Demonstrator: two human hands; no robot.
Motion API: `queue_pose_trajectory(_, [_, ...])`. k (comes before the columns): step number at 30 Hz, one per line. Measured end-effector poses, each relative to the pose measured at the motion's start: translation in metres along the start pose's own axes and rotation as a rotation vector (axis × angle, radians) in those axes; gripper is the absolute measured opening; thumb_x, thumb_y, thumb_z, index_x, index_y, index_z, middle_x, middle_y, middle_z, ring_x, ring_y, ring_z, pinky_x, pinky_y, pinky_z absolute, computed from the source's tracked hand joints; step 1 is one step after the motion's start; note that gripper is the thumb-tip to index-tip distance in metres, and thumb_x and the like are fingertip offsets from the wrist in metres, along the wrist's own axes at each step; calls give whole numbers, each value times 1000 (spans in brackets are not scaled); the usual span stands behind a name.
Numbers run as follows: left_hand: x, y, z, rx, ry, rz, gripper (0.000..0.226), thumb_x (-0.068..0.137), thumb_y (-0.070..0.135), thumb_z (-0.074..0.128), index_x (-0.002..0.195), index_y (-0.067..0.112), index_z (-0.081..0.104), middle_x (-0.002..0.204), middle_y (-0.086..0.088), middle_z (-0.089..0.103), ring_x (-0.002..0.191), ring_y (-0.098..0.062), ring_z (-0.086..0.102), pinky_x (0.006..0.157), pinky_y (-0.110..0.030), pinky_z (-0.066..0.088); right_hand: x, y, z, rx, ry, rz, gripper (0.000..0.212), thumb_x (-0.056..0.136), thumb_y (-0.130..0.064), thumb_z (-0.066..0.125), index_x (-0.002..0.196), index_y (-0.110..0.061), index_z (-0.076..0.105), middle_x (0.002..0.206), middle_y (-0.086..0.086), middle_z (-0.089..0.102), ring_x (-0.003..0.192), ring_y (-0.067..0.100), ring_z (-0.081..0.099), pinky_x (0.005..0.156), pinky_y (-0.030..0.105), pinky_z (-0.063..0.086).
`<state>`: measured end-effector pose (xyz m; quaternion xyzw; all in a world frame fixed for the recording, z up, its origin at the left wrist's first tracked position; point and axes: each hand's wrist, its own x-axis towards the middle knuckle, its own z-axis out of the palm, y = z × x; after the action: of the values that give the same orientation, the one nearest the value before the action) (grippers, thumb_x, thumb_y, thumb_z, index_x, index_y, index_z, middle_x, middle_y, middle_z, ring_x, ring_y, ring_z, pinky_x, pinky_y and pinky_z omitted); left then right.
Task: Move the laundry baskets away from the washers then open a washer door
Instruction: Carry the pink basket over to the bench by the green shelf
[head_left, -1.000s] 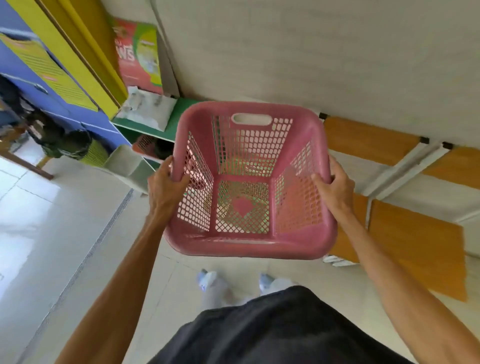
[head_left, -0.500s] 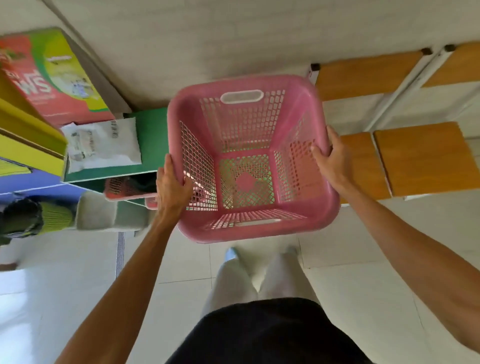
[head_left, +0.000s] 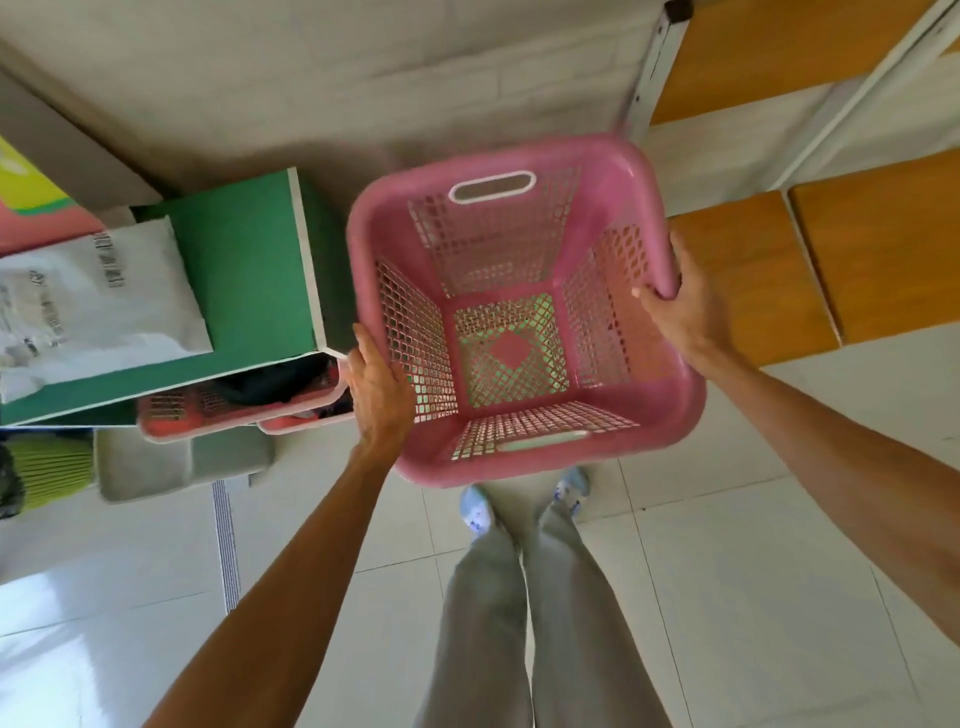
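An empty pink plastic laundry basket with mesh walls hangs in front of me above the tiled floor. My left hand grips its left rim, and my right hand grips its right rim with the fingers curled over the edge. The basket sits between a green table on the left and a wooden bench on the right. No washer is in view.
The green table carries a white plastic bag. Under it stand two more pink baskets holding dark clothes. Wooden bench slats on a white frame run along the wall at right. My legs and shoes are below the basket.
The view has tipped down and swung right. The basket has come lower and nearer the gap between table and bench; both hands keep their hold on the rim.
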<state>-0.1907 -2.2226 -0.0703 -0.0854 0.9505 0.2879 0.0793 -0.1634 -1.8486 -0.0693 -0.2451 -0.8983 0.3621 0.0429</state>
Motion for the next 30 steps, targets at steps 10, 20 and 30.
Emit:
queue_pose_trajectory(10, [40, -60, 95, 125, -62, -12, 72, 94, -8, 40, 158, -1, 8, 148, -31, 36, 132, -49, 42, 106, -61, 40, 42, 76, 104, -293, -42, -32, 68, 98, -38, 60, 155, -13, 33, 99, 17, 71, 72, 34, 69, 62, 46, 60])
queue_pose_trajectory(20, [54, -88, 152, 98, -10, -44, 75, 86, -13, 44, 156, -1, 19, 143, -32, 46, 117, -52, 55, 92, -58, 48, 50, 118, 155, -407, -65, -67, 64, 99, -31, 59, 152, -4, 35, 124, 25, 58, 98, 43, 64, 69, 48, 56])
queue_pose_trajectory(30, [67, -108, 186, 48, -45, -232, 48, 87, -7, 51, 134, -1, 43, 98, -25, 68, 82, -43, 65, 69, -47, 58, 61, 133, 182, -420, -132, -36, 72, 91, -12, 71, 154, -4, 34, 124, 24, 62, 97, 37, 68, 69, 41, 61])
